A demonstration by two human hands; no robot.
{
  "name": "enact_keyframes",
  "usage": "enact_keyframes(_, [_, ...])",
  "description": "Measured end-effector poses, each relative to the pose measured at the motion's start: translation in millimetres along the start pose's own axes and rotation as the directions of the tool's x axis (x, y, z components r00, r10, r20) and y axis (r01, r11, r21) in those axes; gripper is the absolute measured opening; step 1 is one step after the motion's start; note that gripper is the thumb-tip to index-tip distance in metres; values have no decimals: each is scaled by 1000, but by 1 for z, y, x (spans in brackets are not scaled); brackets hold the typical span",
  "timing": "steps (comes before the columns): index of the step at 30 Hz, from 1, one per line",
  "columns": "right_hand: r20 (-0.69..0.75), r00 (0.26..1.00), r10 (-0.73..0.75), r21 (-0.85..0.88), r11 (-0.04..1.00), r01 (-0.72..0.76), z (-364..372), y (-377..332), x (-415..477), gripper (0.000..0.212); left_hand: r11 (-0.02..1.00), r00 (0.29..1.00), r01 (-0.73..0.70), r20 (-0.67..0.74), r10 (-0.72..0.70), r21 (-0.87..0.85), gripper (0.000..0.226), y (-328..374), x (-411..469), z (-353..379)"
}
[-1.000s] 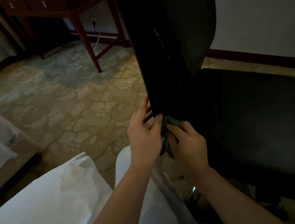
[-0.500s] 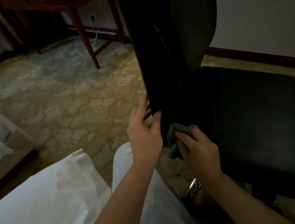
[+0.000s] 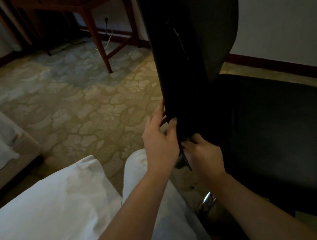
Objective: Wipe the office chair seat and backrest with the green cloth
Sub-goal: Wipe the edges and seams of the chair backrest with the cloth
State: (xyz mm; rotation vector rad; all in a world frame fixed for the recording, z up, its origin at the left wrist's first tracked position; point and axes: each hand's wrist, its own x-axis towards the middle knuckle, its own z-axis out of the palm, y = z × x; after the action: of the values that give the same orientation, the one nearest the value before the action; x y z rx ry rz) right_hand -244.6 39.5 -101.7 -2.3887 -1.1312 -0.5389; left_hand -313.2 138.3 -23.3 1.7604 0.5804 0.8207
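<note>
the left hand (image 3: 160, 140) clamps the lower near edge of the backrest (image 3: 192, 40), thumb in front, while the right hand (image 3: 203, 154), touching it, bunches the green cloth (image 3: 182, 161) against the bottom corner, just above the rear edge of the seat (image 3: 281, 130). the wadded cloth could snag in that dark gap or slip from the pinch — open room lies up the backrest edge and across the seat.

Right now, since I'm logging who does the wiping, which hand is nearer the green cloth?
Right. The right hand grips the green cloth at the foot of the backrest; the left hand pinches the backrest edge just beside it.
</note>
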Motion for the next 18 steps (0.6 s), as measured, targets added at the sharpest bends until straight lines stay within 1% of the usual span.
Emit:
enact_keyframes(2, [161, 986, -43, -65, 996, 54, -3, 6, 2, 16, 1000, 1000, 16, 11, -16, 2, 57, -2, 1, 0])
enact_keyframes(3, [226, 973, -55, -98, 992, 79, -6, 11, 2, 18, 1000, 1000, 25, 14, -25, 1, 57, -1, 0, 0])
enact_keyframes(5, [309, 950, -53, -123, 988, 96, -15, 20, 2, 18, 999, 999, 36, 22, -36, -1, 57, 3, 0, -2])
enact_keyframes(6, [311, 949, -46, -123, 989, 88, -22, 25, 1, 21, 999, 999, 36, 26, -36, -5, 58, 6, -1, -3])
enact_keyframes(8, [272, 962, -39, -101, 992, 69, -38, 34, 0, 28, 999, 999, 39, 29, -38, -22, 56, 15, -2, -5])
enact_keyframes(10, [215, 975, -60, -48, 996, 72, -55, 42, 1, 30, 999, 999, 24, 26, -23, -33, 52, 24, -5, -6])
enact_keyframes(12, [124, 988, -91, 12, 996, 91, -76, 47, 7, 28, 998, 1000, 11, 27, -10, -55, 52, 35, -11, -8])
enact_keyframes(15, [-43, 993, -112, 96, 989, 116, -113, 50, 18, 21, 996, 1000, -7, 30, 10, -85, 56, 53, -17, -13])
enact_keyframes(16, [-99, 990, -101, 129, 985, 113, -126, 51, 25, 20, 996, 1000, -16, 25, 18, -93, 57, 59, -15, -15])
enact_keyframes(18, [-152, 986, -65, 140, 986, 87, -152, 55, 42, 21, 994, 999, -41, 3, 41, -103, 55, 75, -7, -17])
